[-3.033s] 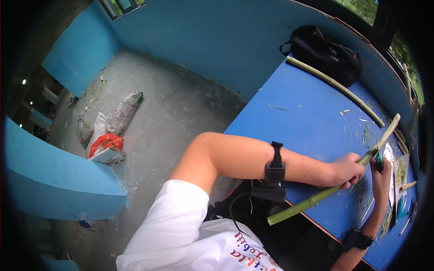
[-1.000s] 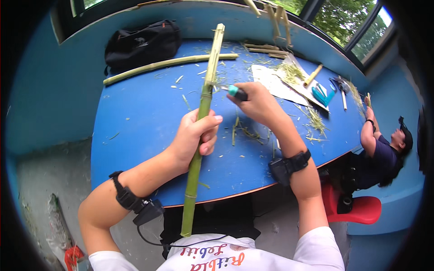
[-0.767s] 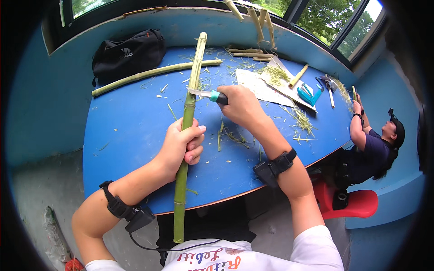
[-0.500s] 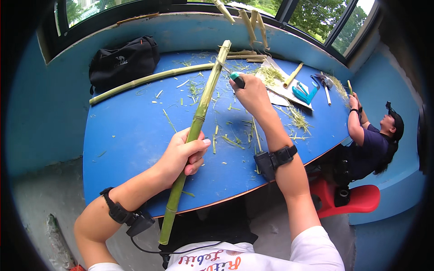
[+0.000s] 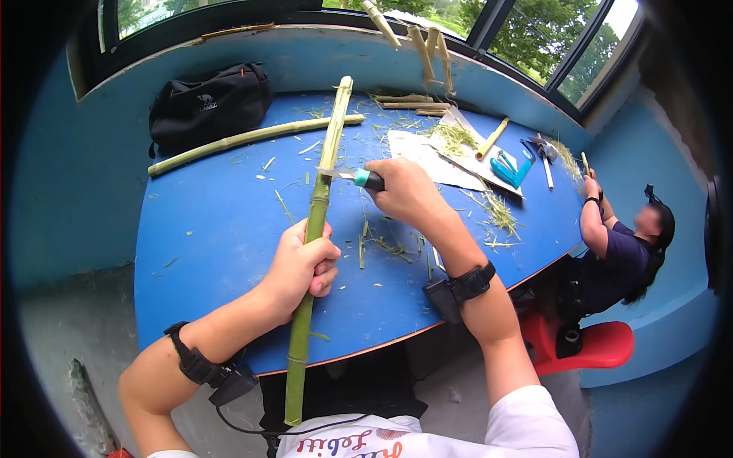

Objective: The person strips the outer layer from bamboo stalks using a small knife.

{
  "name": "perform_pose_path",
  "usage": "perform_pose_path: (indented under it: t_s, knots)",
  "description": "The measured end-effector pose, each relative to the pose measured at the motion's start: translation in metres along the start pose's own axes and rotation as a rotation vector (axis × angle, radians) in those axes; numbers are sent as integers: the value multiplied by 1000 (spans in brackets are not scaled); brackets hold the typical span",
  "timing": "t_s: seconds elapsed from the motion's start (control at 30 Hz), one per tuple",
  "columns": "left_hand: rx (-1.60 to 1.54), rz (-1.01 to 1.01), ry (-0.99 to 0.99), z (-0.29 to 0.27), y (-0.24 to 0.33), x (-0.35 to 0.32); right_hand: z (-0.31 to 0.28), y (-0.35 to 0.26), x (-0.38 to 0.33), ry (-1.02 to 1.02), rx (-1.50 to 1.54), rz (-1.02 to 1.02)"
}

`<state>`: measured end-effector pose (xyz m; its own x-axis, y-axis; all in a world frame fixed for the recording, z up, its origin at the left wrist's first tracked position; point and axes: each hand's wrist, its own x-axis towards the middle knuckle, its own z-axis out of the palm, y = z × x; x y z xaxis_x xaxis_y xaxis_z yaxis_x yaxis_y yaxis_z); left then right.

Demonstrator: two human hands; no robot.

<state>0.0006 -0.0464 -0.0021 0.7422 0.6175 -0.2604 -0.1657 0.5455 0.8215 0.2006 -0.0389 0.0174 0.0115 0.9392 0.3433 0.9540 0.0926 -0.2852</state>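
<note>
My left hand (image 5: 304,263) is closed around a green bamboo stalk (image 5: 322,195) below its middle. The stalk slants from my lap up over the table, and its far part is pale where the skin is scraped off. My right hand (image 5: 405,187) grips a utility knife (image 5: 366,179) with a teal and black handle. Its blade lies across the stalk, just beyond the joint above my left hand.
On the blue table (image 5: 206,221) lie a long bamboo pole (image 5: 252,137), a black bag (image 5: 210,107), green shavings (image 5: 500,214), white paper (image 5: 427,156), a turquoise tool (image 5: 511,169) and a hammer (image 5: 546,153). At right, a co-worker (image 5: 626,248) holds a bamboo piece beside a red stool (image 5: 588,347).
The knife has moved down the stalk toward my left hand. The stalk's far end has swung left and now stands steeper. My left hand keeps its hold.
</note>
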Motion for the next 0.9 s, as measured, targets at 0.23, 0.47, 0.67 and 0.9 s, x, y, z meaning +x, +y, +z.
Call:
perform_pose_path:
  t_s: [0.23,0.47,0.67,0.9]
  knots:
    - [244,-5,-135,8,1,-6,-14,6,-4,25,-10,75]
    - [162,-56,-111,3,4,-3,-25,9,-5,11,37,149]
    - [29,18,-17,1,3,-1,-20,6,-2,-33,55,151]
    - [18,-22,-34,-3,7,-7,-7,4,1,-70,93,72]
